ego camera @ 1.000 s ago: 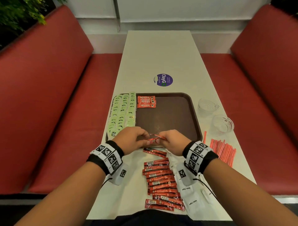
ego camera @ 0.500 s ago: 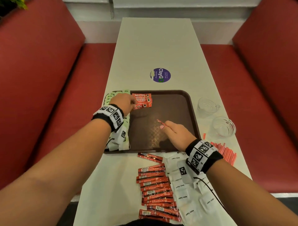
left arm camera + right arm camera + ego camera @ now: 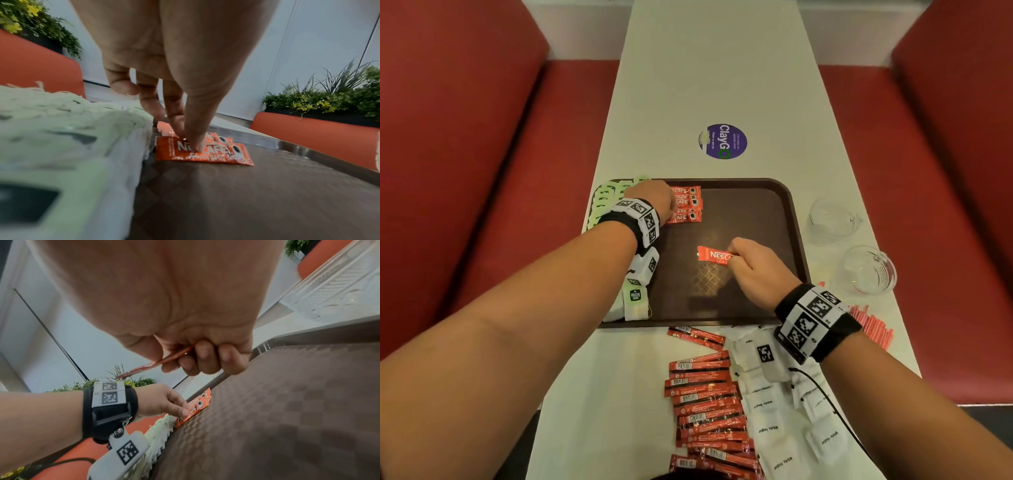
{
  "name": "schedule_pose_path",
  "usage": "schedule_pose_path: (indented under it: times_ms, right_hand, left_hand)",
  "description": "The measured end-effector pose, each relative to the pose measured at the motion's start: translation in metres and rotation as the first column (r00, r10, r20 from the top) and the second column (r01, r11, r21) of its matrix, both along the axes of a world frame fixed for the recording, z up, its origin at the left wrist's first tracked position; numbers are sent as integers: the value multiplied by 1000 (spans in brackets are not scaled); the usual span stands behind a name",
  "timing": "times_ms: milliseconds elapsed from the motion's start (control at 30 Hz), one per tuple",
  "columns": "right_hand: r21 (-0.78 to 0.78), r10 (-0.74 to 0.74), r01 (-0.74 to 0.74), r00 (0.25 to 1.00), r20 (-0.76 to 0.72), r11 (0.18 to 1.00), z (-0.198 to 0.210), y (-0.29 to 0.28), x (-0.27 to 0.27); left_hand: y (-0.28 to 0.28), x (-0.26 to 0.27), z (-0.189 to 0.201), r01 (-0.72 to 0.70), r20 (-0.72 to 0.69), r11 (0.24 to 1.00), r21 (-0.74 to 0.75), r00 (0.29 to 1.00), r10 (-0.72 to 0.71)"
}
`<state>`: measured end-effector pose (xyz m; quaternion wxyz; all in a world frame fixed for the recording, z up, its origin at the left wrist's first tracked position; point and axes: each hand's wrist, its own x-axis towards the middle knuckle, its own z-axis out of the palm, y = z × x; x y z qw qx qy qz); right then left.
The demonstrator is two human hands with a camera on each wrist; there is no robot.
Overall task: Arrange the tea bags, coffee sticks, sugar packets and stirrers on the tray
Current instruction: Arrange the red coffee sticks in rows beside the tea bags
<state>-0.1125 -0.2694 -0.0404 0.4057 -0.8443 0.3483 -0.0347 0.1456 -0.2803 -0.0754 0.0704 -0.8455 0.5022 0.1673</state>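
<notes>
Red stick (image 3: pixel 714 255) (pinched) in right hand (image 3: pixel 753 272)

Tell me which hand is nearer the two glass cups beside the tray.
Right. The right hand holds a coffee stick over the tray's middle, toward the glass cups; the left hand is at the far-left corner.

One brown tray (image 3: pixel 787 219), two clear glass cups (image 3: pixel 868 270), five Nescafé sticks (image 3: pixel 686 205) on the tray; loose packets too heaped to count.

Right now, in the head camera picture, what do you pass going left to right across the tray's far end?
Green tea bags → left hand → row of coffee sticks → bare brown tray → glass cup standing on the table.
</notes>
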Motion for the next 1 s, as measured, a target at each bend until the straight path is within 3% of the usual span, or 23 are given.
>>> schedule_pose_path:
  times_ms: [300,433,533,633,733,800,900,1000]
  right_hand:
    - [-33,18,-19,1000,-11,999,-5,-6,10]
    - [-86,32,-35,999,-29,996,-4,-11,13]
    - [-105,34,-38,999,-40,994,-2,-13,15]
    - [-130,28,-30,999,-15,991,0,-15,17]
    - [-147,13,-11,1000,10,989,1,-17,19]
    - [-134,-10,13,1000,22,991,1,-17,19]
    - [-131,-23,19,999,-26,991,-3,-10,15]
    - [-112,87,-104,986,-143,988,-12,5,7]
  left_hand:
    - [3,3,5,16,-69,1000,-13,998,-17]
    - [14,2,19,-11,-126,973,-229,992,-19]
    - [29,-16,41,30,-268,923,-383,953,-142]
    - [46,-34,56,191,-367,912,-362,870,-328]
    - [58,-41,55,329,-359,877,-350,817,-451]
    - [59,-40,50,315,-309,881,-354,849,-428]
    - [53,-21,41,184,-225,928,-325,938,-264]
    - [42,-1,28,98,-154,979,-177,980,-126]
